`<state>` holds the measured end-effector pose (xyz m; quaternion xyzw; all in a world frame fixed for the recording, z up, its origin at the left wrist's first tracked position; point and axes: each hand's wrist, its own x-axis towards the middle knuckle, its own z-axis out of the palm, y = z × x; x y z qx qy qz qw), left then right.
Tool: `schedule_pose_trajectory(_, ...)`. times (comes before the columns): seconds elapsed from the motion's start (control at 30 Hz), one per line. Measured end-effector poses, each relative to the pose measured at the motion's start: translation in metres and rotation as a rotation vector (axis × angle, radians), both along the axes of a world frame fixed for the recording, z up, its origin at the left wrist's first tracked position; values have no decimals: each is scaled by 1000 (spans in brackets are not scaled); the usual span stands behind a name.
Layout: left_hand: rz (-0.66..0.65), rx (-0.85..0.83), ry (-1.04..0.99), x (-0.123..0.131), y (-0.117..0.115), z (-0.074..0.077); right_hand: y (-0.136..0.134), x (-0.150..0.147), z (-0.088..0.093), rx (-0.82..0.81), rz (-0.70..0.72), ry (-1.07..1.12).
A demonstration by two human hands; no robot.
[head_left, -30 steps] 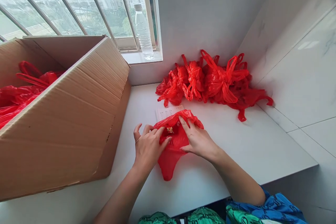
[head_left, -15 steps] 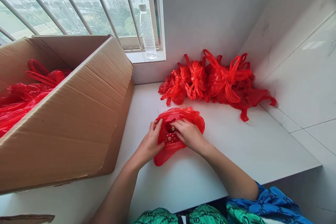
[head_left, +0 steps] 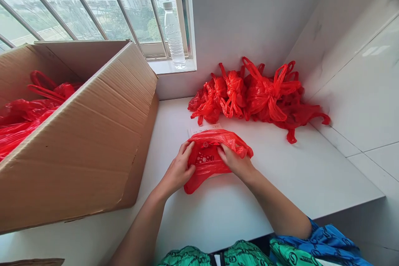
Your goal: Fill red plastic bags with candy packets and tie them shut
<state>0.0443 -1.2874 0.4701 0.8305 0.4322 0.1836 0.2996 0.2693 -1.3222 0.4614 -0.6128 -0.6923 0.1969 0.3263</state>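
A red plastic bag lies on the white counter in front of me, with a small patterned item showing through its middle. My left hand grips the bag's left side, fingers curled over the plastic. My right hand pinches its right side, thumb and fingers closed on the film. A sheet of printed paper peeks out from under the bag's far edge.
A large open cardboard box with red bags inside stands at the left. A pile of tied red bags sits in the back corner. A clear water bottle stands on the window sill. Tiled wall rises at the right.
The bag was bunched up shorter and pulled wider. Both hands moved from lying over its middle to gripping its two sides, the right hand drawing plastic out to the right.
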Motion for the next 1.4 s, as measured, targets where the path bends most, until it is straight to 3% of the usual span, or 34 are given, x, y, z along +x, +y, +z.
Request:
schedule_pose_trajectory(0.1, -3, -26, -49, 2, -1, -1, 0, -9, 0, 23, 81, -24)
schedule_pose_trajectory(0.27, -44, -32, -69, 4, -2, -6, 2, -19, -16, -49, 309, -160)
schedule_pose_trajectory(0.4, -6, -35, -12, 1, -2, -5, -5, -8, -20, -98, 284, -38)
schedule_pose_trajectory(0.57, 5, 9, 64, -5, -3, 6, -5, -3, -11, -80, 228, 145)
schedule_pose_trajectory(0.73, 25, 51, 0, -2, -6, 18, 2, -21, 0, -37, 327, 331)
schedule_pose_trajectory(0.9, 120, 209, -116, 4, -3, 13, -1, -25, 11, -132, 293, 497)
schedule_pose_trajectory(1.13, 154, -68, -350, 4, -4, 21, -1, -19, 18, -344, 293, 897)
schedule_pose_trajectory(1.27, 189, -279, -446, 4, -6, 26, -1, -18, 21, -377, 308, 953)
schedule_pose_trajectory(1.4, 198, -354, -502, 4, -7, 25, -1, -17, 20, -417, 303, 975)
